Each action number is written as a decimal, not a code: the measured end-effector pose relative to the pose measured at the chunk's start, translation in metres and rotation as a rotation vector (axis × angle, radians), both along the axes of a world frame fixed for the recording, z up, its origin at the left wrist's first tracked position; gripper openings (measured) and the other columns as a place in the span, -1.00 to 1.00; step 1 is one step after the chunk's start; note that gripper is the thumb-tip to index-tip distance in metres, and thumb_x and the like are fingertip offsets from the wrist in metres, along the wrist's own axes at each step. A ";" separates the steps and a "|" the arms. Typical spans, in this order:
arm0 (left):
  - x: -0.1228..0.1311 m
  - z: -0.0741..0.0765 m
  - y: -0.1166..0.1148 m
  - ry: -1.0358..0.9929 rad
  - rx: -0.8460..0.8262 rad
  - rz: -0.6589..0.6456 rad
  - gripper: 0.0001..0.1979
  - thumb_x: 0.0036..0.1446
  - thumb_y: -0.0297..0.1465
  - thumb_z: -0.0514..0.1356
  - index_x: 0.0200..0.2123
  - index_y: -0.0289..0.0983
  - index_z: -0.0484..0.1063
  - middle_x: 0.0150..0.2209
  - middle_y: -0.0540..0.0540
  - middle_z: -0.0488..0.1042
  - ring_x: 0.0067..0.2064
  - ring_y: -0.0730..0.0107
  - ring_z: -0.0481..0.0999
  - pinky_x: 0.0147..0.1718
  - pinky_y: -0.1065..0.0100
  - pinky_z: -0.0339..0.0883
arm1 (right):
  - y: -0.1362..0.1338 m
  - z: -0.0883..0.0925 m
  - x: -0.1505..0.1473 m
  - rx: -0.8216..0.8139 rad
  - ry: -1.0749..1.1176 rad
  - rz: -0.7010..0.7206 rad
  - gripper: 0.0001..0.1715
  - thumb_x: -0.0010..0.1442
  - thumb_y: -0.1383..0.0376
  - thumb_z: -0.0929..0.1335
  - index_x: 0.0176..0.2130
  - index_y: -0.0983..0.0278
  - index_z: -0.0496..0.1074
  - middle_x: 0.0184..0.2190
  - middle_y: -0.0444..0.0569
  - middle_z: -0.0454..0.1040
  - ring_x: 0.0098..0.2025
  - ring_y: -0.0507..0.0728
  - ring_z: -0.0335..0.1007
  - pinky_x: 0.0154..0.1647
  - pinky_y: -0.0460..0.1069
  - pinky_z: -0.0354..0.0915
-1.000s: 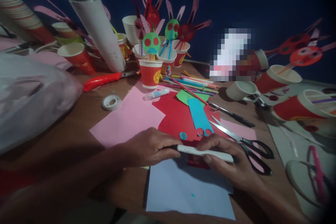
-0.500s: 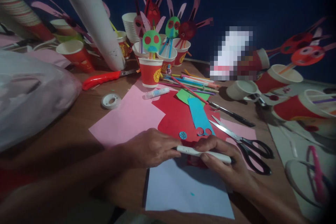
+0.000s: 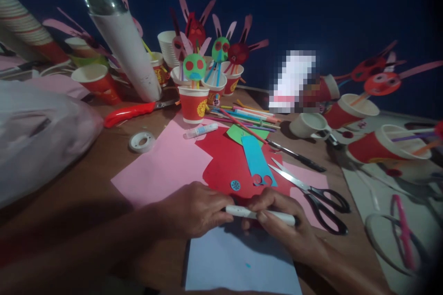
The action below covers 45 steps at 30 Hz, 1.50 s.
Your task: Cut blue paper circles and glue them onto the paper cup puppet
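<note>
A white marker [image 3: 242, 211] with dark ends lies level between my two hands, above a white sheet [image 3: 238, 262]. My left hand [image 3: 197, 209] is closed with its fingertips pinching the marker's left end. My right hand [image 3: 284, 221] wraps round the barrel from the right, thumb and index finger pressed on it. Just beyond, a small blue disc with a dark pattern [image 3: 235, 185] rests on red paper [image 3: 221, 161]. A blue paper strip [image 3: 256, 159] with round cut-outs lies there too. Something dark red under my right hand is mostly hidden.
Black-handled scissors [image 3: 321, 198] lie open on the right, below a black pen [image 3: 301, 156]. Pink paper [image 3: 162, 166], a tape roll [image 3: 141, 141], a glue tube [image 3: 200, 131] and a red-handled cutter [image 3: 129, 114] lie left. Paper cups [image 3: 194, 103] with rabbit-eared paper faces stand behind.
The view has tilted slightly, so the cups sit lower and the right-hand things further left. Both hands keep their hold on the marker, with little movement.
</note>
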State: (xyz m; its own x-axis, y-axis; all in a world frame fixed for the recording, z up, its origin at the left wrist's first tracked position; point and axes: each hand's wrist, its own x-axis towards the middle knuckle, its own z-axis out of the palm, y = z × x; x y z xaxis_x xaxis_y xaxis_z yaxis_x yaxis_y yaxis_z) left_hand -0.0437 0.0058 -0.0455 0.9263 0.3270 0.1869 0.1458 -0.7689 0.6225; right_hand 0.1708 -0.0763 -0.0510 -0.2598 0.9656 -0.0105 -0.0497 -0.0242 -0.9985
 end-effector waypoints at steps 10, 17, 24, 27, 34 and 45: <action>0.002 0.011 -0.013 -0.057 -0.081 0.395 -0.72 0.26 -0.30 -0.05 -0.11 -0.17 0.41 -0.35 0.01 0.56 -0.38 0.46 0.54 -0.38 0.50 0.35 | -0.003 -0.001 -0.010 0.053 0.100 -0.022 -0.95 0.24 0.36 0.28 -0.25 0.23 0.33 -0.38 -0.07 0.53 -0.38 0.00 0.46 -0.37 -0.11 0.35; 0.003 0.008 -0.023 -0.105 0.011 0.515 -0.67 0.25 -0.27 -0.06 -0.23 -0.18 0.49 -0.40 -0.02 0.56 -0.39 0.45 0.53 -0.34 0.49 0.37 | -0.008 -0.005 -0.017 0.146 0.102 0.006 -0.96 0.26 0.34 0.24 -0.24 0.22 0.27 -0.39 -0.05 0.52 -0.37 0.01 0.42 -0.38 -0.09 0.31; 0.011 0.010 -0.004 -0.033 -0.201 0.442 -0.64 0.27 -0.27 -0.11 -0.23 -0.22 0.46 -0.43 0.01 0.52 -0.44 0.50 0.46 -0.40 0.51 0.30 | 0.012 0.003 -0.007 0.052 -0.036 -0.068 -0.83 0.21 0.21 0.29 -0.32 0.28 0.32 -0.50 -0.05 0.49 -0.53 0.00 0.36 -0.54 -0.12 0.26; 0.009 0.010 0.004 -0.037 -0.198 0.435 -0.68 0.25 -0.28 -0.06 -0.07 -0.24 0.38 -0.35 -0.02 0.49 -0.38 0.48 0.44 -0.36 0.49 0.31 | 0.022 0.008 0.013 0.094 -0.156 -0.239 -0.75 0.18 0.16 0.31 -0.41 0.29 0.36 -0.65 -0.15 0.37 -0.64 -0.03 0.24 -0.63 -0.14 0.17; 0.002 -0.002 0.008 -0.081 -0.071 0.505 -0.75 0.23 -0.39 0.01 -0.06 -0.22 0.35 -0.29 -0.04 0.42 -0.31 0.49 0.42 -0.34 0.48 0.29 | 0.034 0.027 0.076 0.380 -0.815 -0.367 -0.80 0.12 0.21 0.35 -0.23 0.21 0.47 -0.25 -0.03 0.53 -0.21 0.16 0.45 -0.19 0.00 0.35; 0.007 0.009 0.008 0.005 0.160 0.329 -0.77 0.24 -0.45 -0.02 -0.17 -0.28 0.41 -0.27 -0.12 0.41 -0.21 0.38 0.38 -0.23 0.37 0.28 | 0.045 0.014 0.114 0.641 -1.261 -0.328 -0.69 0.17 0.16 0.31 -0.12 0.25 0.44 -0.12 0.04 0.52 -0.07 0.23 0.44 -0.05 0.12 0.34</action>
